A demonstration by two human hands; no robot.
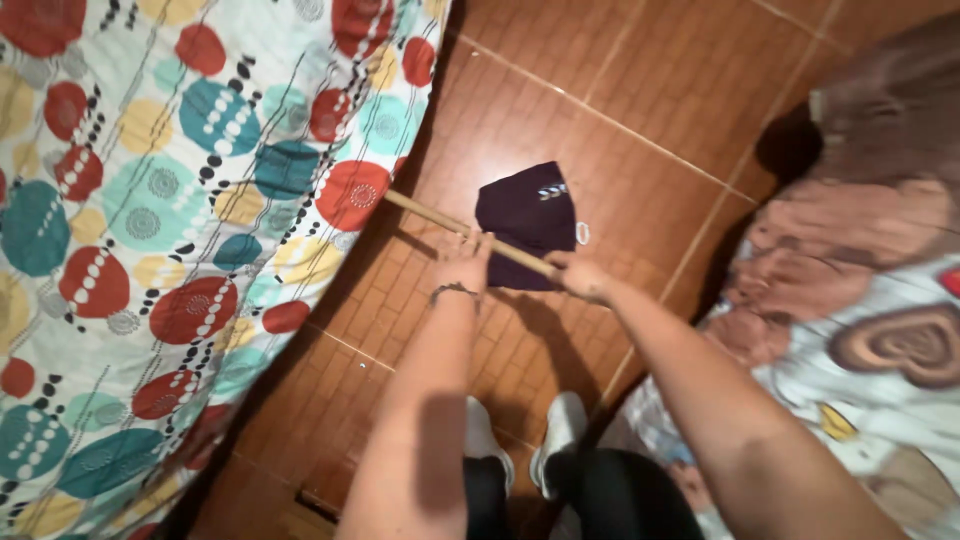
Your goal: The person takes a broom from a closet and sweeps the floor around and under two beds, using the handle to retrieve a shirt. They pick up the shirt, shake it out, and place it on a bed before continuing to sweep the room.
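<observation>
Your left hand [463, 262] has its fingers curled around the wooden stick [470, 233], clenched on it roughly mid-shaft; a thin bracelet [452, 291] sits on that wrist. Your right hand [578, 275] grips the same stick at its near end, fingers wrapped tight, thumb side toward the left hand. The hands are close together, a short bare stretch of stick between them.

The stick runs diagonally, from your right hand up and left, and its far end goes under the edge of the polka-dot bedspread [170, 250]. What is on that end is hidden by the fabric, so can't tell if it's a broom or mop.

A dark purple garment [528, 222] lies crumpled on the floor just beyond your hands. The stick crosses over its near edge, probably touching, but the angle is poor. It has a small pale print and a white loop at its right side.

The floor [620, 130] is red-brown tile with pale grout lines. Your white shoes [520, 440] stand side by side below the hands, dark trousers above them. On the right, a second bed cover [860, 330] with brown heart shapes hangs near your right arm.
</observation>
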